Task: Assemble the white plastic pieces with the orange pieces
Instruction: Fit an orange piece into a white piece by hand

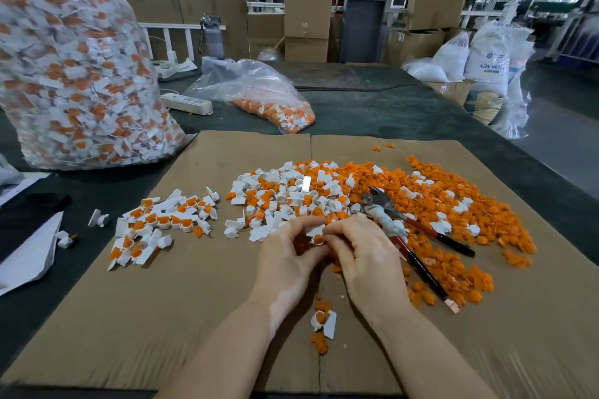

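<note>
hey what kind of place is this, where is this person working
Most likely a factory or warehouse floor set up for hand assembly. A huge clear bag of finished parts stands beside the cardboard work mat, with stacked cardboard boxes and resin sacks behind.

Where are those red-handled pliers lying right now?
The pliers lie on the cardboard just right of the right hand, their head on the mixed pile and their handles pointing toward the near right.

My brown cardboard sheet (201, 301) carries orange pieces (453, 214) and white pieces (282, 191); red-and-black plier handles (424, 269) at right; dark green table (372, 107) behind.
</note>
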